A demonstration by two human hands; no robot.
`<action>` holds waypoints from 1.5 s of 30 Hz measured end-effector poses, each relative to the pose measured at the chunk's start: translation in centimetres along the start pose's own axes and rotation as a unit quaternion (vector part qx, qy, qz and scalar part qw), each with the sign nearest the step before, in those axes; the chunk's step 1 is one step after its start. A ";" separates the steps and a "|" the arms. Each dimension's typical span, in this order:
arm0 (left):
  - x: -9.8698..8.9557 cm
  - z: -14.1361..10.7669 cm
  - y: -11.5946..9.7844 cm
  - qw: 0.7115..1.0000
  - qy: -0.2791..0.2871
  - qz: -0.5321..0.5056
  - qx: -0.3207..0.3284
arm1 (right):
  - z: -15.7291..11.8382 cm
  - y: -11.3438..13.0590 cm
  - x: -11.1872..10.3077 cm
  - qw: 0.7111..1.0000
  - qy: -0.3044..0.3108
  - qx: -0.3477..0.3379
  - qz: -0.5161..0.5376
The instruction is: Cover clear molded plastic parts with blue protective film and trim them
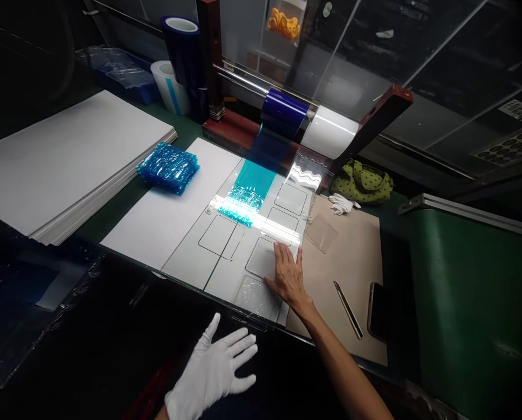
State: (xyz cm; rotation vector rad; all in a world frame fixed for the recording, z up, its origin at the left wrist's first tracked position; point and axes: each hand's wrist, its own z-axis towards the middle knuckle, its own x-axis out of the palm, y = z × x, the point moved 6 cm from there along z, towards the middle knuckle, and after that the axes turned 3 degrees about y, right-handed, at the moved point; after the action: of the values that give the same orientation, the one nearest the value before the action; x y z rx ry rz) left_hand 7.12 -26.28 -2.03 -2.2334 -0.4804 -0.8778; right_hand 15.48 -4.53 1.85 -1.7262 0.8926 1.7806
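Observation:
My left hand (215, 370), in a white glove, is held in front of the table edge with its fingers spread and nothing in it. Bare, my right hand (287, 273) lies on clear film over a drawn rounded rectangle, its fingers stretched out. Just below it on the sheet is a clear plate (256, 296). Blue film (254, 184) comes down from a blue roll (285, 111), and clear film (307, 169) from a white roll (331, 131). Further left sits a stack of blue film-covered pieces (168, 168).
A thick stack of white sheets (77, 157) stands at the left. On brown board (366, 256) lie a clear square (322, 233), a cutter (347, 309) and a phone (377, 309). Behind are a white glove (343, 204), a green dotted cloth (361, 182) and upright rolls (171, 87).

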 end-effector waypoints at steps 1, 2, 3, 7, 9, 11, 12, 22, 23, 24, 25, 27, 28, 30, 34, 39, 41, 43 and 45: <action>0.0 0.0 -0.2 1.000 -0.005 0.007 -0.004 | 0.0 0.0 0.0 1.000 0.002 -0.003 0.000; 0.0 0.0 -0.3 1.000 -0.012 0.010 -0.009 | 0.0 0.1 0.0 1.000 0.003 -0.005 0.001; 0.0 0.0 -0.5 1.000 -0.020 0.012 -0.012 | 0.0 0.0 -0.1 1.000 0.003 -0.007 0.001; 0.2 0.0 -0.9 0.999 -0.021 -0.022 -0.019 | 0.1 -1.9 -1.0 0.999 -0.041 0.023 0.007; 0.5 -0.1 -1.0 0.997 -0.003 -0.077 -0.022 | 0.6 -4.6 -1.8 0.992 -0.093 0.085 0.024; 0.8 -0.3 -1.3 0.992 0.013 -0.121 -0.022 | 1.6 -8.2 -2.6 0.972 -0.144 0.178 0.055; 0.9 -0.5 -1.5 0.991 0.020 -0.129 -0.024 | 2.3 -10.2 -2.8 0.958 -0.158 0.228 0.075; 3.6 -2.9 -3.9 0.976 0.117 -0.182 -0.034 | 7.9 -17.7 -2.8 0.880 -0.153 0.402 0.201; 3.9 -3.3 -4.3 0.981 0.130 -0.141 -0.020 | 7.0 -17.5 -3.2 0.878 -0.165 0.399 0.208; 4.3 -3.7 -4.8 0.985 0.143 -0.101 -0.003 | 5.9 -17.2 -3.7 0.876 -0.177 0.396 0.214; 4.7 -4.1 -5.3 0.987 0.151 -0.060 0.015 | 4.4 -16.7 -4.4 0.873 -0.192 0.389 0.224; 5.3 -4.4 -6.0 0.990 0.130 0.036 0.033 | 1.0 -15.5 -6.2 0.861 -0.236 0.360 0.270; 5.6 -4.3 -6.0 0.990 0.103 0.093 0.028 | -0.8 -14.6 -7.2 0.851 -0.259 0.339 0.306; 6.3 -3.6 -6.0 0.972 0.028 0.233 0.013 | -4.5 -12.1 -9.3 0.824 -0.286 0.291 0.393; 9.3 -1.7 -7.0 0.845 -0.105 0.512 0.115 | -10.9 -5.8 -11.4 0.757 -0.234 0.251 0.556; 15.0 -1.9 -7.0 0.642 -0.119 0.688 0.318 | -17.5 0.3 -10.8 0.571 -0.181 0.215 0.771; 16.3 -2.7 -6.3 0.602 -0.116 0.708 0.352 | -19.9 0.8 -10.3 0.523 -0.188 0.221 0.801; 17.1 -3.6 -5.5 0.573 -0.119 0.718 0.378 | -22.2 0.1 -10.0 0.528 -0.213 0.245 0.785; 17.8 -4.3 -4.8 0.536 -0.128 0.732 0.401 | -24.5 -1.0 -10.2 0.588 -0.246 0.279 0.719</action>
State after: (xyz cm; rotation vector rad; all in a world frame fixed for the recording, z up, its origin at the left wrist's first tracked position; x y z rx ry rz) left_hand 15.08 -24.42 15.09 -1.0968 0.7653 0.5506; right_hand 33.23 -21.29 12.32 0.3051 2.5231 2.0625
